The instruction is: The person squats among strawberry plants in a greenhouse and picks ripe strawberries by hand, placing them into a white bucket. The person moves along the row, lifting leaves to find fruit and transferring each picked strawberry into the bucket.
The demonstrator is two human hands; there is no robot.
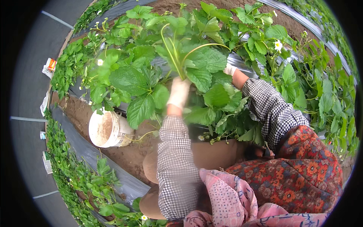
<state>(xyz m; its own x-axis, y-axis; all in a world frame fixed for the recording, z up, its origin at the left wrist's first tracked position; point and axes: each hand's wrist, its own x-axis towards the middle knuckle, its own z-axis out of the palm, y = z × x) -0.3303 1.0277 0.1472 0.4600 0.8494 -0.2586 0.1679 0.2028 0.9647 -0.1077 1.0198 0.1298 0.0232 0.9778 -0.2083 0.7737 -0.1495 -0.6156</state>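
In a pale glove, my left hand is closed around several long strawberry leaf stalks. The stalks rise out of the top of the fist, some curving over, with broad green leaves close about them. Farther right, my right hand, also in a pale glove, reaches in among the strawberry plants. Leaves cover its fingers, so what it touches is hidden. Both forearms wear black-and-white checked sleeves. Beneath the foliage, plastic mulch film shows in places.
A dirty white bucket lies tipped in the soil furrow at left, its mouth facing left. Below it runs another film-covered bed with strawberry plants. Small packets lie along the dark ground sheet at the far left.
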